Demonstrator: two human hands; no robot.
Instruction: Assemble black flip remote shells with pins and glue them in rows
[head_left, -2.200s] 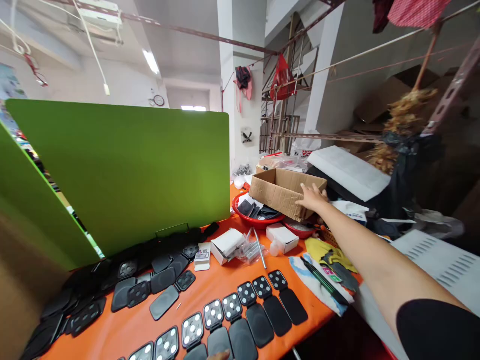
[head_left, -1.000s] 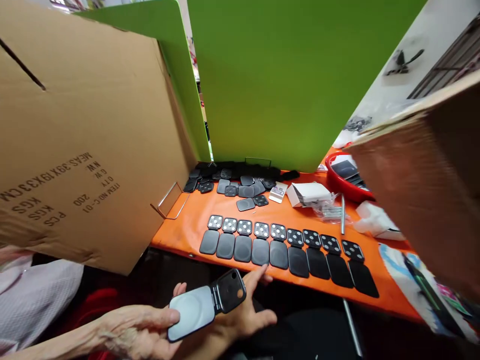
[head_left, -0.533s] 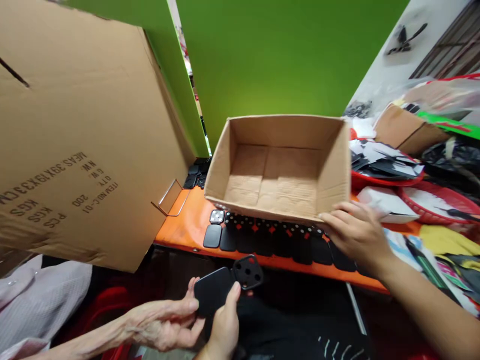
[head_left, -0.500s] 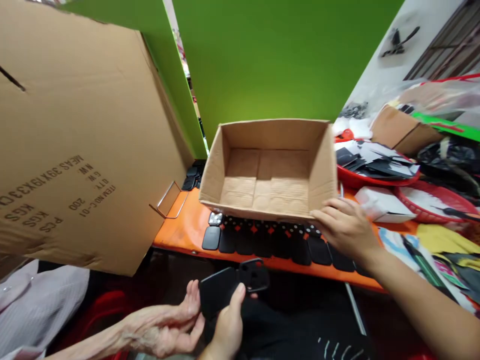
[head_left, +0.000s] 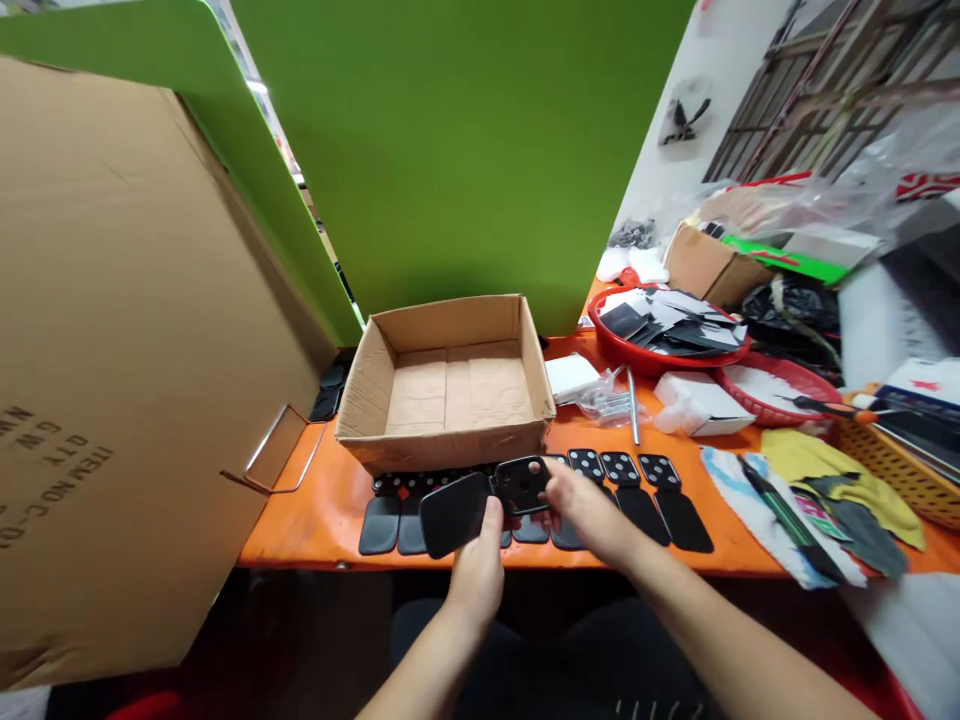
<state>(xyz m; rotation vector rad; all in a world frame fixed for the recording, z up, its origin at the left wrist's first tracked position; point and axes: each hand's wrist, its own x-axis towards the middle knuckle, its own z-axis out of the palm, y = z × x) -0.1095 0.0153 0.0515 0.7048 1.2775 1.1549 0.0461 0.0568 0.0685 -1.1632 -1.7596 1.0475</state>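
In the head view, shows hinged piece (head_left: 461, 508) raised just above the near side of table (head_left: 322, 520), in front of open box (head_left: 442, 390). Shows left hand (head_left: 478, 570) grasping its solid panel near the hinge and right hand (head_left: 589, 515) gripping its holed end. Includes panels (head_left: 686, 520) in a row beneath, partly hidden, and basin (head_left: 667, 363) of sheets (head_left: 671, 322) right of box.

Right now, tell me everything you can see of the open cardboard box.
The box is plain brown cardboard, open-topped, empty and roughly upright, a seam running front to back along its floor. It is over the orange table, before a green panel, partly hiding the black pieces. No hand touches it.
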